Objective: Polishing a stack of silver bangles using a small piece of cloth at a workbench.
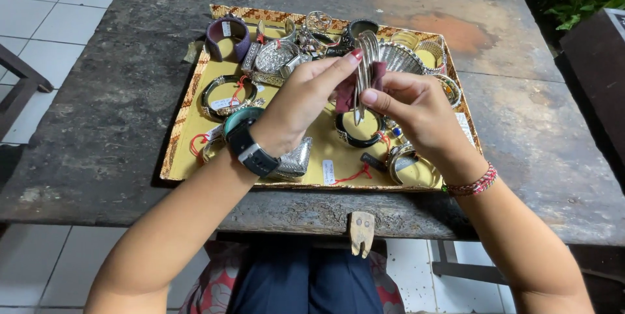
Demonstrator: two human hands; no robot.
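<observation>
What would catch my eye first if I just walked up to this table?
Probably the two hands in the middle: the left hand and right hand together hold a silver bangle and a dark red cloth above a yellow tray. The tray is crowded with bracelets, among them a purple cuff at its far left corner. It sits on a worn dark table.

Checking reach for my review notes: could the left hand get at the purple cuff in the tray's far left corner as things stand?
Probably not right away. The purple cuff lies uncovered, but the left hand and right hand both grip the silver bangle with a dark red cloth.
</observation>
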